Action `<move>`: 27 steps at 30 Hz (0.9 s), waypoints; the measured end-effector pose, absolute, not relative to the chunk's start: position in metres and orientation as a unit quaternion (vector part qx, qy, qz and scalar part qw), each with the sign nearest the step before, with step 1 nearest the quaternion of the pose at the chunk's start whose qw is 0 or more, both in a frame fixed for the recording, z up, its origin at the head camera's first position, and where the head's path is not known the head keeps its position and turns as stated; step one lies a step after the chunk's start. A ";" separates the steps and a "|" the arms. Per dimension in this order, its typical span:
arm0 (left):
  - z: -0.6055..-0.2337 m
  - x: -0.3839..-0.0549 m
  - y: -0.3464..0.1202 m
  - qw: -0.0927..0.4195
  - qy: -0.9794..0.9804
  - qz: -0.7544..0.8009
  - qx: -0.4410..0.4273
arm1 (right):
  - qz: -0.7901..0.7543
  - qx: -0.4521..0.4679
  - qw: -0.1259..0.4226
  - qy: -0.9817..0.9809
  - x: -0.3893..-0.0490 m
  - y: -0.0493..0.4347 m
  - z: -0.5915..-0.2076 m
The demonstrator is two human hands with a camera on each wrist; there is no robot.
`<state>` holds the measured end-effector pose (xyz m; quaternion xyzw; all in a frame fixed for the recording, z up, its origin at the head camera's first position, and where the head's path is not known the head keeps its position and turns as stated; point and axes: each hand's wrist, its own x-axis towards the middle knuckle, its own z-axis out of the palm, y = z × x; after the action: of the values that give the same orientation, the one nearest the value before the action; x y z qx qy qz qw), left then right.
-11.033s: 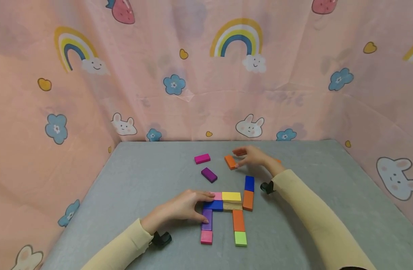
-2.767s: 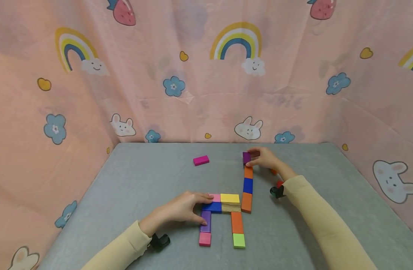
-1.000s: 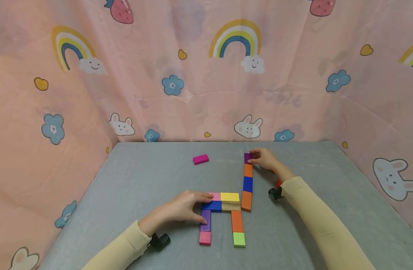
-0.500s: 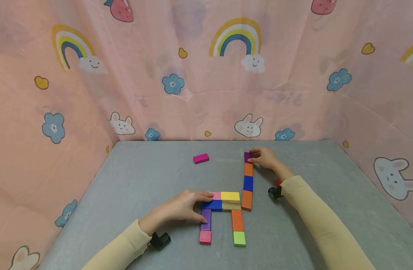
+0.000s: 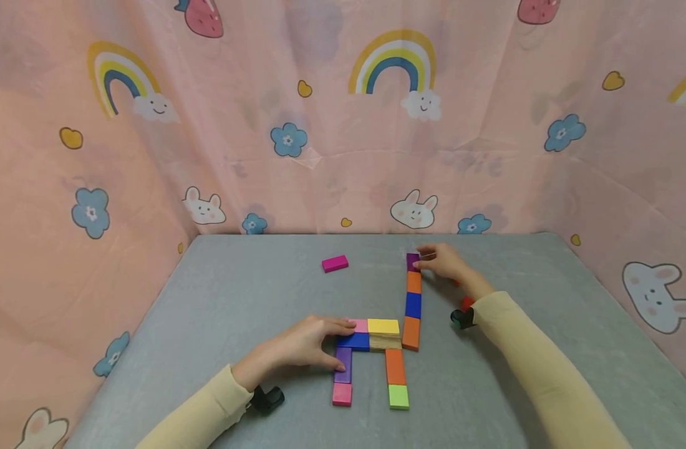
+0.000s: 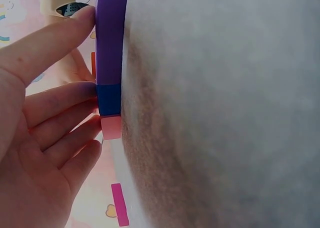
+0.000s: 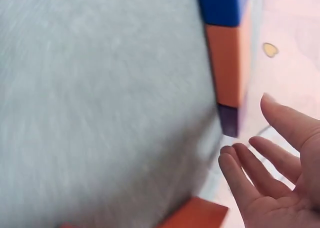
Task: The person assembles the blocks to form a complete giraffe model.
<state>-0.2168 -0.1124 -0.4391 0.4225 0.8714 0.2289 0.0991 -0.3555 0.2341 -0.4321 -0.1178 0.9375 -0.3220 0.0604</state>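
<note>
Coloured wooden blocks lie joined on the grey table. My left hand [image 5: 295, 342] rests on them, fingertips at the pink block [image 5: 362, 325] and blue block [image 5: 351, 342], thumb on the purple block [image 5: 343, 368]. A yellow block [image 5: 383, 326] and a bare-wood face [image 5: 385, 342] adjoin these. Two legs run nearer, ending in a rose block [image 5: 342, 395] and a lime block [image 5: 398, 397]. On the right, a column runs away from me: orange block [image 5: 411, 333], blue, orange, then dark purple block [image 5: 412, 262]. Beside that last one is my right hand [image 5: 444, 262], fingers spread, holding nothing in the right wrist view.
A magenta block [image 5: 335, 264] lies alone at the back of the table [image 5: 253, 280]. Partly behind the right forearm are a red block [image 5: 468, 303] and an orange one [image 5: 457, 282]. A patterned pink curtain [image 5: 343, 125] hangs behind.
Since the oldest frame, an orange block and the dark purple block have joined the right column's far end. The right hand has just eased slightly rightward off the dark purple block. The left hand stays put.
</note>
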 end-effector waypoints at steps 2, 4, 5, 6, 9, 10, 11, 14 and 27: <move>-0.439 -0.217 -0.112 0.100 0.871 0.230 0.423 | -0.319 -0.123 0.053 0.938 -0.353 0.237 -0.427; -0.439 -0.217 -0.112 0.102 0.871 0.230 0.422 | -0.319 -0.128 0.045 0.938 -0.349 0.240 -0.421; -0.439 -0.217 -0.112 0.104 0.871 0.231 0.422 | -0.318 -0.135 0.040 0.938 -0.347 0.241 -0.418; -0.438 -0.216 -0.112 0.106 0.871 0.232 0.420 | -0.316 -0.144 0.035 0.937 -0.343 0.243 -0.415; -0.439 -0.216 -0.112 0.105 0.871 0.231 0.421 | -0.307 -0.166 0.020 0.937 -0.332 0.250 -0.409; -0.439 -0.216 -0.112 0.106 0.871 0.231 0.420 | -0.303 -0.174 0.016 0.937 -0.327 0.253 -0.407; -0.439 -0.216 -0.112 0.105 0.871 0.230 0.421 | -0.303 -0.181 0.015 0.935 -0.322 0.256 -0.406; -0.439 -0.216 -0.111 0.104 0.871 0.229 0.422 | -0.310 -0.196 0.011 0.930 -0.307 0.265 -0.405; -0.439 -0.216 -0.111 0.111 0.872 0.229 0.417 | -0.325 -0.195 -0.005 0.925 -0.259 0.319 -0.422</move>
<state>-0.2158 -0.1106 -0.4390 0.4173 0.8725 0.2287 0.1109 -0.2586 0.3193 -0.4218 -0.1948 0.9254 -0.3251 -0.0054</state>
